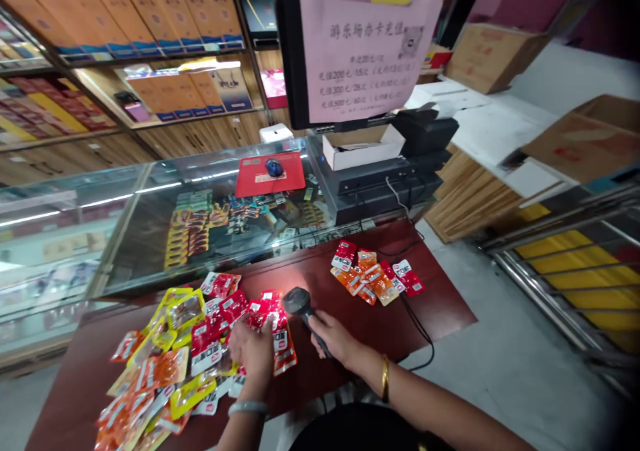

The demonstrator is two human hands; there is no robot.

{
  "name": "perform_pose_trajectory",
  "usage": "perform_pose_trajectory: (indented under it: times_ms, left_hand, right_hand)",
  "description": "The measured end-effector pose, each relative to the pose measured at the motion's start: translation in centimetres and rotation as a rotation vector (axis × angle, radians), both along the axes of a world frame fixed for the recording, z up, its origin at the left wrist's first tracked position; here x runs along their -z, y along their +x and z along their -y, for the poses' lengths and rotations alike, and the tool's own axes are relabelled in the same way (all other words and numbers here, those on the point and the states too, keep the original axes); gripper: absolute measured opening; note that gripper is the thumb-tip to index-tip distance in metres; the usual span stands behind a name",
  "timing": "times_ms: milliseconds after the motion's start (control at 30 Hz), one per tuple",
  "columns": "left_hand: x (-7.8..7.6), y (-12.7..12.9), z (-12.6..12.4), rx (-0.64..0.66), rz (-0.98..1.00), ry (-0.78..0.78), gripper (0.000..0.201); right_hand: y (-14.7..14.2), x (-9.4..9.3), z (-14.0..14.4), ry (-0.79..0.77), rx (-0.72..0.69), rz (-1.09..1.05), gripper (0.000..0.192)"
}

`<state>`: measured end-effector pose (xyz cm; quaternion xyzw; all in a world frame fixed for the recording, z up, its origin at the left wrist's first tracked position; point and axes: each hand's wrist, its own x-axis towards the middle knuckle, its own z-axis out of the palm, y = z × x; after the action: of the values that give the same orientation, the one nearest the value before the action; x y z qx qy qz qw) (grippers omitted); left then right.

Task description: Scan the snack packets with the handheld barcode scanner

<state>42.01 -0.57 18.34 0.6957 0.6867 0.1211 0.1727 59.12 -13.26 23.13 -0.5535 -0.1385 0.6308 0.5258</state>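
My right hand (333,336) is wrapped around the handle of a black barcode scanner (298,302), whose head points left and casts a reddish glow. Over the right side of a pile of snack packets (173,371), my left hand (253,348) has its fingers curled on a red snack packet (267,302); the fingertips are partly hidden. Red, yellow and orange packets overlap in this pile. Farther right on the brown tabletop (320,271) lies a smaller group of red and orange packets (367,279), apart from both hands.
Behind the tabletop runs a glass display counter (145,238) bearing a red mat (250,178) and a blue mouse (273,166). A monitor (293,58) with a pink paper sign stands at the back. The scanner's black cable (425,334) hangs at right, near a metal rack (565,251).
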Motion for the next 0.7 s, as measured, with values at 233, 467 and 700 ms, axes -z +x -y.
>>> perform_pose_trajectory:
  times_ms: [233, 467, 700]
  left_hand:
    - [1.2, 15.7, 1.5, 0.366, 0.031, -0.173, 0.039]
    - [1.8, 26.1, 1.3, 0.387, -0.123, -0.256, 0.038]
    - [2.4, 28.7, 0.8, 0.391, -0.246, -0.189, 0.036]
  right_hand:
    - [7.1, 1.3, 3.8, -0.063, 0.231, 0.031, 0.067]
    - [13.0, 2.1, 4.5, -0.09, 0.383, 0.052, 0.068]
    - [15.6, 2.2, 3.5, -0.067, 0.409, 0.041, 0.066]
